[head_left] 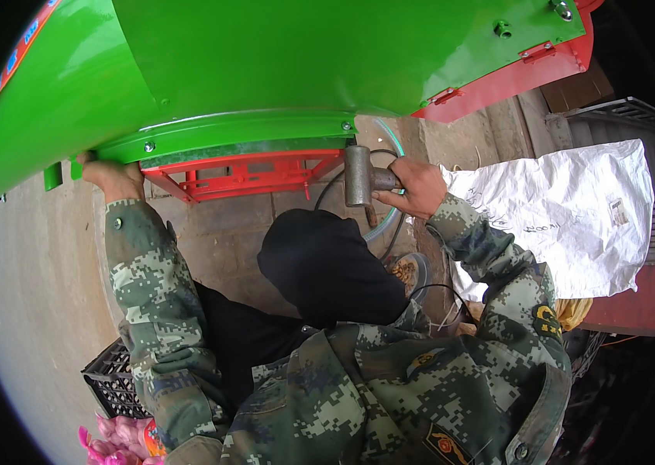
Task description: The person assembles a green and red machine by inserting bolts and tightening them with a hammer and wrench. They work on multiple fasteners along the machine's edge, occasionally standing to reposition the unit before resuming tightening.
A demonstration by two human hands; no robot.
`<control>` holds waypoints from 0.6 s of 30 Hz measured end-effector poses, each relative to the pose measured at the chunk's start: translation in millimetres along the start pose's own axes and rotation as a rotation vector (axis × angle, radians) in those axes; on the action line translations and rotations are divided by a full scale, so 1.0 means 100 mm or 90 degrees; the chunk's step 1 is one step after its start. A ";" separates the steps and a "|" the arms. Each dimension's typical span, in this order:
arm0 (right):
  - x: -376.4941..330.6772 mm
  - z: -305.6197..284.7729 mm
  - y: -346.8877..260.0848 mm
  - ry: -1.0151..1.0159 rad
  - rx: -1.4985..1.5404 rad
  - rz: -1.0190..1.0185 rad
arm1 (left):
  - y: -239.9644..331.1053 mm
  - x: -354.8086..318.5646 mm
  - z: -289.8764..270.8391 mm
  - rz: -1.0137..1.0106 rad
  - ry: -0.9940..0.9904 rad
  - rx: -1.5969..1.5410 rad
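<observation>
Hammer-like, thick-headed grey metal tool (358,177) took centre stage, its cylindrical head upright just off the right end of the red slotted metal frame (246,180), right below the lip of the big glossy green sheet-metal machine body (265,62)! The right hand (418,189) had it, thumb and fingers closed around the tool's short neck, a compact grip close up behind the head. Across on the other side, the left hand (116,180) was up at the green lower lip, fingers curled at the edge and partly hidden; how tightly they closed, I couldn't tell. Did the tool's head touch the lip's corner? From that angle, no calling it! Now, technique: judging by that stance, a steady left hand mattered most, braced against the lip with its fingertips tucked well out of harm's way. The right wrist wanted to be firm, the head lined up squarely with whatever metal it met, any contact short and controlled, because that glossy paint looked easy to chip. And watch below! A translucent greenish hose (394,136) and a thin black cable (327,186) curved close by, and the black-clad knee (320,260) sat underneath, so a downward slip looked like the main danger.
</observation>
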State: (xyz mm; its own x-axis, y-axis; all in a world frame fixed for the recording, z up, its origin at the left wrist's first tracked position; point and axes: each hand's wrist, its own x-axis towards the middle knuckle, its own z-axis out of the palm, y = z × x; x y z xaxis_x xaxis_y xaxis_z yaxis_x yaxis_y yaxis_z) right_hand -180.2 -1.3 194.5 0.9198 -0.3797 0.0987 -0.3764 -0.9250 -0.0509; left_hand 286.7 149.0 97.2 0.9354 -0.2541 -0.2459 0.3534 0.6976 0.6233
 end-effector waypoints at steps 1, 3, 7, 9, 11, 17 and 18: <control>0.00 -0.01 0.00 0.007 0.006 -0.018 | 0.00 0.00 0.00 -0.011 0.009 0.000; -0.01 -0.02 0.00 -0.017 -0.008 0.002 | 0.00 0.00 0.00 -0.001 0.001 0.006; 0.02 -0.03 0.01 -0.031 -0.016 0.020 | 0.01 -0.01 0.00 -0.013 -0.003 0.004; 0.04 -0.03 0.01 -0.019 -0.006 -0.003 | 0.01 -0.02 0.01 -0.013 0.002 0.007; 0.06 -0.03 0.00 -0.019 -0.013 -0.006 | 0.02 -0.03 0.01 -0.016 0.002 0.010; 0.06 -0.06 -0.02 -0.017 -0.013 0.022 | 0.01 -0.02 0.00 -0.009 0.000 0.003; 0.07 -0.06 -0.01 -0.015 -0.012 0.013 | 0.01 -0.01 0.00 0.003 -0.010 0.000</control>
State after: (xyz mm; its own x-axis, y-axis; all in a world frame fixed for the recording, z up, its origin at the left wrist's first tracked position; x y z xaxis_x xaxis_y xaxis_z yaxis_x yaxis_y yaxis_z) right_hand -174.1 -2.8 201.4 0.9143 -0.3983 0.0736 -0.3969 -0.9173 -0.0336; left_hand 285.9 150.2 97.9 0.9373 -0.2611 -0.2310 0.3486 0.6988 0.6246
